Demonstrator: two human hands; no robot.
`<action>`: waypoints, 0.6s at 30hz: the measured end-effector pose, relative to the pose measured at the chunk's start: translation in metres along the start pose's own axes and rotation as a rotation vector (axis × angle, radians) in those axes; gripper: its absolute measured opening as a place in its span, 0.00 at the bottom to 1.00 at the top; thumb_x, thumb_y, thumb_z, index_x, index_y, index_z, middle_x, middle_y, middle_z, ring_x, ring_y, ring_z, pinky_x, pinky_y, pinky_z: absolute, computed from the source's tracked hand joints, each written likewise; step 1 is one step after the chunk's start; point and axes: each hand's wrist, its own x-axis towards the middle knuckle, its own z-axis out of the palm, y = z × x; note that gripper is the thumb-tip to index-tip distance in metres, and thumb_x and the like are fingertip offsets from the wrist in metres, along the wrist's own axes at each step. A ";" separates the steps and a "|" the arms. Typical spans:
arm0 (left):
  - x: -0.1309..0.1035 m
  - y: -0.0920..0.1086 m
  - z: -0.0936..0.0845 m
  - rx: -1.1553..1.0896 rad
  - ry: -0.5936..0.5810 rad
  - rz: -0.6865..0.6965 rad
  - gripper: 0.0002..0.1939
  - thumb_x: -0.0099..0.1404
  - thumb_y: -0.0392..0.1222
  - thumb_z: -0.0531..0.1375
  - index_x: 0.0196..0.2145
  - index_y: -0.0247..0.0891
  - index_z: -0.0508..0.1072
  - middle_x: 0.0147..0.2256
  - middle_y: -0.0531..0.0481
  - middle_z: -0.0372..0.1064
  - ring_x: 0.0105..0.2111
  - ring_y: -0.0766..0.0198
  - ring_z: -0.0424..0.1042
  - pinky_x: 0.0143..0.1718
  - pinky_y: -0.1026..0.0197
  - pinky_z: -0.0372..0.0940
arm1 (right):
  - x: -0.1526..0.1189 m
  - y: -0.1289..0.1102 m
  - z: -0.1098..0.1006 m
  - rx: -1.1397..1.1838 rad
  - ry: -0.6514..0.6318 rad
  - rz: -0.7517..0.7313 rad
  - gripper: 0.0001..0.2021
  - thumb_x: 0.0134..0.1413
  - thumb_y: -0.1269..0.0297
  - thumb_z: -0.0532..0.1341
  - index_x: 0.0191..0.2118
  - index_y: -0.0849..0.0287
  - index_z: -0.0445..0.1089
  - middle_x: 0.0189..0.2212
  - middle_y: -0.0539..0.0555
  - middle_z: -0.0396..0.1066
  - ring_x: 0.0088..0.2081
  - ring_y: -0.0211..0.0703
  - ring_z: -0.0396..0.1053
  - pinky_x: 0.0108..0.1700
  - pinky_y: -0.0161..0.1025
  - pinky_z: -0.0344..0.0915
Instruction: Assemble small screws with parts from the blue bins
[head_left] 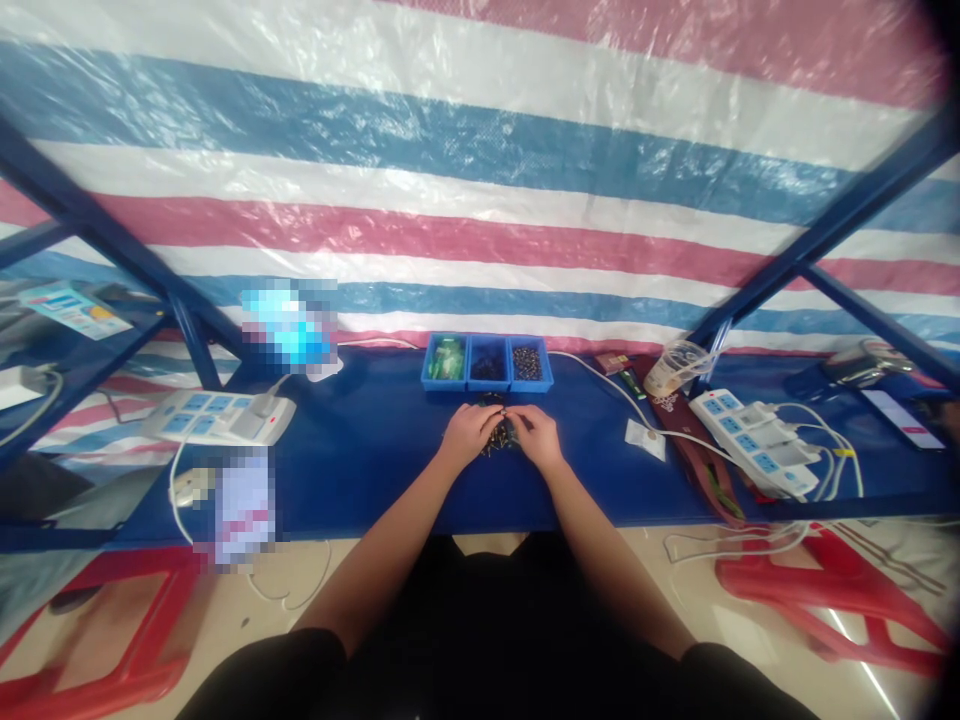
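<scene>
My left hand [471, 432] and my right hand [536, 435] almost meet at the fingertips over the blue table. The fingers of both are pinched around something small and dark, too tiny to make out. Beneath and between them lies a loose pile of small brass-coloured and dark parts [495, 440], partly covered by the hands. Just beyond stand three joined blue bins [487, 386]. Green pieces [448, 358] fill the left bin, small dark pieces [489, 362] the middle one, and small metallic parts [527, 363] the right one.
White power strips stand left [217, 416] and right [754, 445], trailing cables. A plastic cup [671, 370], a brown strap-like item [694, 440] and a small white packet [645, 438] lie to the right. A phone [900, 418] rests farther right. Red stools [832, 580] flank the table.
</scene>
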 end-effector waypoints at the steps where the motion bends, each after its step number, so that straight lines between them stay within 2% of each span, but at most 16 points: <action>1: 0.000 0.000 0.000 0.000 0.002 -0.001 0.14 0.72 0.45 0.52 0.47 0.38 0.73 0.41 0.46 0.77 0.36 0.61 0.75 0.40 0.55 0.63 | 0.000 0.000 0.000 0.001 -0.001 0.000 0.11 0.63 0.58 0.56 0.40 0.53 0.76 0.38 0.54 0.77 0.40 0.45 0.74 0.46 0.42 0.70; 18: -0.003 -0.001 0.002 0.014 0.024 -0.003 0.15 0.72 0.47 0.52 0.47 0.40 0.74 0.41 0.46 0.77 0.37 0.61 0.76 0.41 0.56 0.65 | 0.000 -0.003 -0.003 -0.050 -0.090 -0.012 0.14 0.66 0.58 0.52 0.43 0.54 0.73 0.41 0.55 0.76 0.43 0.46 0.72 0.49 0.44 0.68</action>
